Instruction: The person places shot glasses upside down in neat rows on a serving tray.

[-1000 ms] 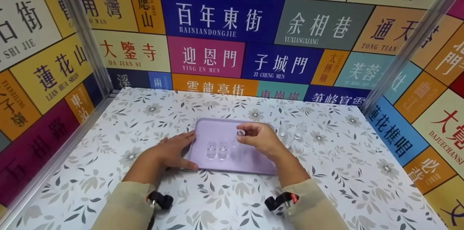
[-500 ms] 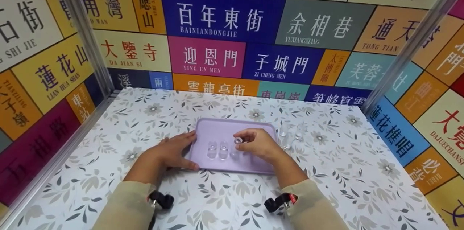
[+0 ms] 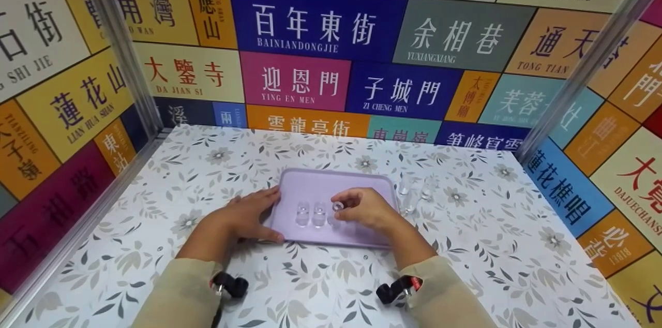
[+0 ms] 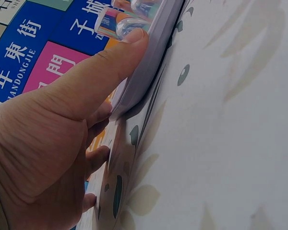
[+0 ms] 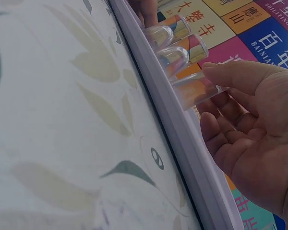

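A lilac tray (image 3: 305, 180) lies on the table, with two small clear cups (image 3: 302, 215) standing side by side on its left half. My right hand (image 3: 368, 208) pinches a third clear cup (image 5: 196, 91) between thumb and fingers. That cup is upright beside the other two, its base low over the tray in the right wrist view. At the tray's left end rests my left hand (image 3: 244, 217), fingers spread along the side. Its thumb (image 4: 120, 55) lies against the near rim.
Several more clear cups (image 3: 409, 200) stand on the table just right of the tray, close to my right wrist. A white cloth with a leaf pattern (image 3: 300, 286) covers the table. Panels with printed signs (image 3: 318, 23) enclose the back and sides.
My right hand has brought its cup down and slightly left, closer to the two standing cups. The left hand and the tray stay put.
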{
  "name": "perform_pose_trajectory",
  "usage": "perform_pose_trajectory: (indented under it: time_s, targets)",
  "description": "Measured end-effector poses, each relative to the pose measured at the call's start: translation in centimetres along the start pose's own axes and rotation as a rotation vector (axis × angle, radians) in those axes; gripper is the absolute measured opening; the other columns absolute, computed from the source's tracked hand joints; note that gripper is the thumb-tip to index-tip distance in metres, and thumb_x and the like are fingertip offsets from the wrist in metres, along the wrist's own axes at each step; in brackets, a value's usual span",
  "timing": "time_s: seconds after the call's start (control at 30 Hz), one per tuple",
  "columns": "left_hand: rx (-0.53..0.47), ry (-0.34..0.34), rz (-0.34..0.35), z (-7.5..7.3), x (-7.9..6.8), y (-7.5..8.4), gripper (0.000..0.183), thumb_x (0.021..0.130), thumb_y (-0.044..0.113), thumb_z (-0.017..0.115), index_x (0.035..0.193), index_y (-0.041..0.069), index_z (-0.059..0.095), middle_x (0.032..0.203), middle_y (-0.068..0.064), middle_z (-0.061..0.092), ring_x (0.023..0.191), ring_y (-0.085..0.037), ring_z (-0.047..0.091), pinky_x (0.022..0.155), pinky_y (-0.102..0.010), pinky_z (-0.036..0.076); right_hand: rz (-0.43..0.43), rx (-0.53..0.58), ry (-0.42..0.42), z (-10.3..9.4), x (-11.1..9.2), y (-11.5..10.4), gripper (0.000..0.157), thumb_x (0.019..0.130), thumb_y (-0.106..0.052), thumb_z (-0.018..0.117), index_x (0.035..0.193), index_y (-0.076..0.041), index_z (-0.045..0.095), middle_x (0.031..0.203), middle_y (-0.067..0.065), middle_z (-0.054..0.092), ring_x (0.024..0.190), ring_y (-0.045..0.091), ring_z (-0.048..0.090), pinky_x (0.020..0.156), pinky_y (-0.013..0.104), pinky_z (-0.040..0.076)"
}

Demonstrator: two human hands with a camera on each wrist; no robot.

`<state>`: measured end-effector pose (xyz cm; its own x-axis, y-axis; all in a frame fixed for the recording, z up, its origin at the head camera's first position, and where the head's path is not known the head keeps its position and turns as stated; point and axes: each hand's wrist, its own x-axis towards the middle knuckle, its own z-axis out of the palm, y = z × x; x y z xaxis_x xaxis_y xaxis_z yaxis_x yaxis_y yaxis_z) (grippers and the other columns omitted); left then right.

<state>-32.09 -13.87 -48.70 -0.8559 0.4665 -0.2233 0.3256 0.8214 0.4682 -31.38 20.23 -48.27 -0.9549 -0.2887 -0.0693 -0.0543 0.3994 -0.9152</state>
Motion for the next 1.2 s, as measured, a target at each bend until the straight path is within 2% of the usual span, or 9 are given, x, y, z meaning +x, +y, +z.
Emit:
perform_pose_trajectory:
  time_s: [0.27, 0.6, 0.73, 0.87, 1.1, 1.2]
  targets:
    - [-0.011, -0.006, -0.004, 0.0, 0.0, 0.0, 0.125, 0.075, 0.076, 0.083, 0.172, 0.028, 0.022, 0.182, 0.012, 0.011, 0.171, -0.028, 0.010, 0.134, -0.071, 0.001, -0.006, 0.031, -0.007, 0.0, 0.1, 0.4, 0.046, 0.084, -0.008, 0.090, 0.127, -0.007, 0.077, 0.120, 0.009, 0.079, 0.106, 0.015, 0.070, 0.091, 0.022, 0.060]
    - [-0.008, -0.006, 0.000, -0.1, 0.1, -0.1, 0.125, 0.075, 0.077, 0.083, 0.172, 0.029, 0.021, 0.182, 0.012, 0.010, 0.170, -0.029, 0.010, 0.134, -0.071, 0.002, -0.010, 0.058, -0.027, 0.2, 0.1, 0.4, 0.048, 0.084, -0.012, 0.091, 0.129, -0.005, 0.076, 0.122, 0.014, 0.077, 0.104, 0.014, 0.069, 0.088, 0.021, 0.059]
    - [0.005, -0.006, 0.002, 0.0, 0.1, -0.2, 0.125, 0.075, 0.077, 0.083, 0.172, 0.029, 0.021, 0.182, 0.012, 0.010, 0.171, -0.029, 0.011, 0.135, -0.071, 0.003, -0.006, 0.081, -0.024, 0.0, 0.1, 0.3, 0.054, 0.084, -0.015, 0.091, 0.134, -0.003, 0.073, 0.127, 0.016, 0.077, 0.109, 0.016, 0.071, 0.092, 0.022, 0.060]
    - [0.005, -0.008, 0.005, 0.0, 0.2, -0.2, 0.125, 0.075, 0.077, 0.083, 0.172, 0.028, 0.022, 0.182, 0.010, 0.011, 0.170, -0.030, 0.011, 0.134, -0.072, 0.002, -0.028, 0.083, 0.013, -1.1, 0.1, 0.2, 0.060, 0.086, -0.018, 0.090, 0.139, -0.002, 0.069, 0.133, 0.017, 0.074, 0.115, 0.019, 0.070, 0.096, 0.025, 0.061]
    - [0.008, -0.010, -0.007, 0.0, 0.3, -0.1, 0.124, 0.074, 0.077, 0.083, 0.172, 0.030, 0.023, 0.182, 0.011, 0.012, 0.171, -0.028, 0.011, 0.135, -0.070, 0.003, -0.062, 0.133, 0.150, -4.5, -0.1, 0.0, 0.060, 0.088, -0.014, 0.088, 0.144, -0.010, 0.066, 0.140, 0.016, 0.071, 0.126, 0.028, 0.069, 0.101, 0.028, 0.061]
    - [0.009, -0.009, -0.010, 0.0, 0.3, -0.2, 0.124, 0.074, 0.077, 0.083, 0.172, 0.030, 0.023, 0.182, 0.011, 0.012, 0.171, -0.028, 0.011, 0.135, -0.070, 0.003, -0.072, 0.159, 0.205, -6.0, -0.3, 0.1, 0.061, 0.089, -0.016, 0.088, 0.145, -0.012, 0.065, 0.144, 0.015, 0.069, 0.132, 0.029, 0.067, 0.104, 0.025, 0.060]
